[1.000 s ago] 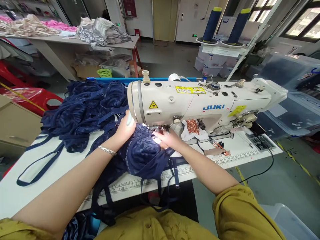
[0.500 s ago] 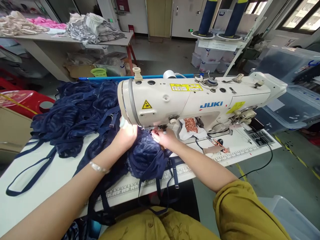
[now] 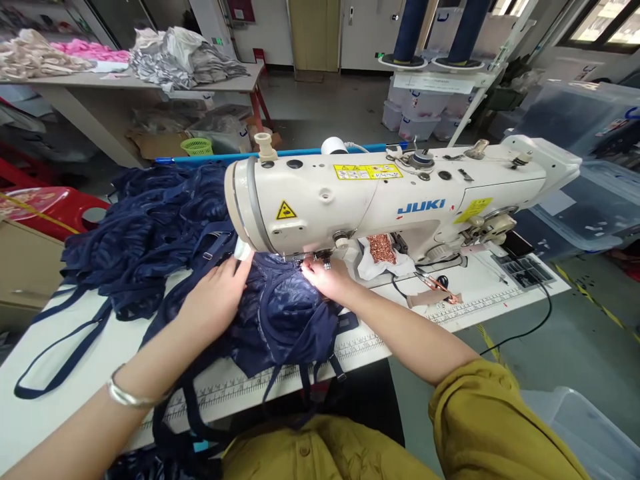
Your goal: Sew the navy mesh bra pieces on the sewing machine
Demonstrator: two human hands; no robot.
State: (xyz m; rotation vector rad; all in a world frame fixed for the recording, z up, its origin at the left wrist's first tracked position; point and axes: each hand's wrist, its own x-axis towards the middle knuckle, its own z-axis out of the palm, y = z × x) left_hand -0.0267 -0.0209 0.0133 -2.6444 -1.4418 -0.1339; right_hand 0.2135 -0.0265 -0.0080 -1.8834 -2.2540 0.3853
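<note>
A white JUKI sewing machine (image 3: 380,200) stands on the white table (image 3: 75,373). A navy lace garment (image 3: 285,313) with straps lies under its needle. My left hand (image 3: 220,293) rests on the garment left of the needle, fingers stretched flat. My right hand (image 3: 325,277) sits just under the presser foot, fingertips pressed together on the garment's edge. A silver bangle (image 3: 125,397) circles my left wrist.
A heap of navy garments (image 3: 145,227) fills the table's back left. A small pile of copper-coloured pieces (image 3: 383,248) and scissors (image 3: 435,285) lie right of the needle. Plastic bins (image 3: 585,200) stand at right. Two thread cones (image 3: 435,30) rise behind.
My left hand has slid back and left from the machine head and now lies flat on the garment. The garment has shifted slightly toward me. My right hand stays by the needle.
</note>
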